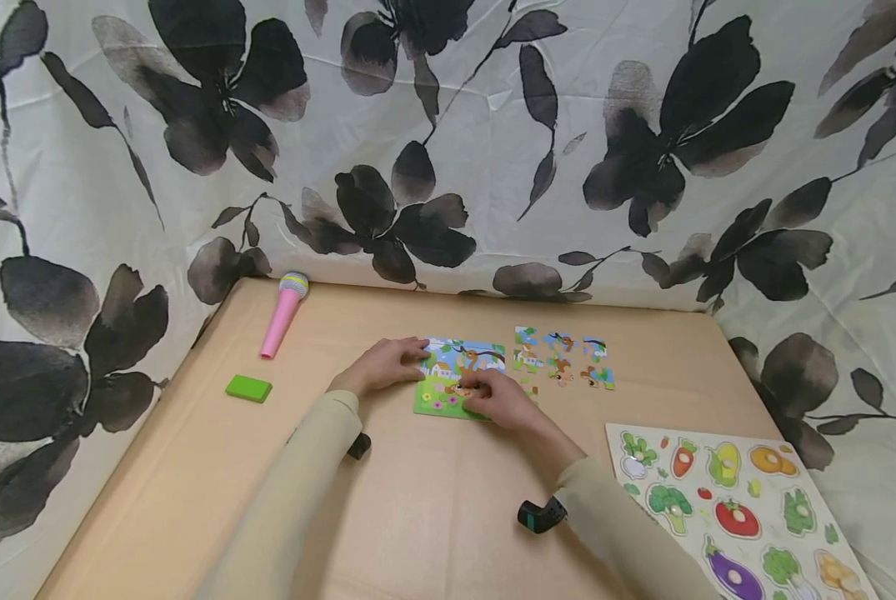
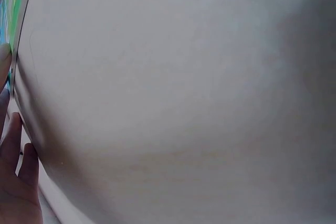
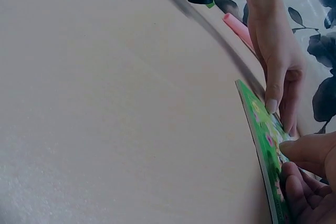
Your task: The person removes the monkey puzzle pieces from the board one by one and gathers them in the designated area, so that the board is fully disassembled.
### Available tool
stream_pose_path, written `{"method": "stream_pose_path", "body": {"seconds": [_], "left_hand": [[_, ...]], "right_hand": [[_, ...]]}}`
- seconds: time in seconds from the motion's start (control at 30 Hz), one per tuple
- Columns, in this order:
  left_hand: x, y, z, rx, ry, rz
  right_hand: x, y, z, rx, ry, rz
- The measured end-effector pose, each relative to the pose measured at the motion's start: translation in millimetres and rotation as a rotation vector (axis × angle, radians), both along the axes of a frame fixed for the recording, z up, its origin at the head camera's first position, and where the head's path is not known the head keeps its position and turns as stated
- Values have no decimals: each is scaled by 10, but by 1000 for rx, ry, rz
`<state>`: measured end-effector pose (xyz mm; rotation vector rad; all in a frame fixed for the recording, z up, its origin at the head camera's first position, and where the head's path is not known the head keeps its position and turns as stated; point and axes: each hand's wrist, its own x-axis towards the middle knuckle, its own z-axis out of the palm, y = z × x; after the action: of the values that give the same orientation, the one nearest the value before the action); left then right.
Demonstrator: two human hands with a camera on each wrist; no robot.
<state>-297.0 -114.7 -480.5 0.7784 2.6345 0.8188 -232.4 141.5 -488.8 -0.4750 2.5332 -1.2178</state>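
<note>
A small jigsaw board (image 1: 436,406) with a blue sky, a house, monkeys and flowers lies on the table. My left hand (image 1: 387,364) rests at its left edge; the left wrist view shows mostly straight fingers (image 2: 11,145) along the rim. Over the board's lower middle, my right hand (image 1: 503,400) has curled fingers and seems to pinch a puzzle piece (image 1: 458,389) against the picture. The right wrist view shows its thumb (image 3: 302,148) low at the board's surface, with the piece mostly hidden. Several loose puzzle pieces (image 1: 562,372) lie in rows to the board's right.
A vegetable peg board (image 1: 698,475) lies at the table's right front. On the left are a pink toy microphone (image 1: 281,321) and a green block (image 1: 248,388). Floral cloth (image 1: 493,167) hangs behind the tan table (image 1: 432,517).
</note>
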Motion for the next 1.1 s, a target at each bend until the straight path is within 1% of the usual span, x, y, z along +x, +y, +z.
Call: {"method": "stream_pose_path", "body": {"seconds": [0.17, 0.37, 0.5, 0.6, 0.77, 1.0, 1.1], "left_hand": [[1, -3, 5, 5, 1, 2], [4, -9, 9, 5, -8, 8], [7, -12, 8, 7, -5, 0], [12, -14, 12, 10, 4, -11], [18, -18, 18, 14, 5, -11], [12, -14, 18, 17, 2, -11], [11, -12, 17, 16, 3, -11]], "right_hand": [[-4, 16, -12, -7, 17, 20], [-11, -7, -36, 7, 95, 77], [-5, -35, -61, 26, 145, 88], [10, -61, -69, 49, 161, 82], [22, -105, -52, 86, 157, 66], [11, -117, -34, 109, 154, 68], [13, -117, -28, 109, 129, 51]]}}
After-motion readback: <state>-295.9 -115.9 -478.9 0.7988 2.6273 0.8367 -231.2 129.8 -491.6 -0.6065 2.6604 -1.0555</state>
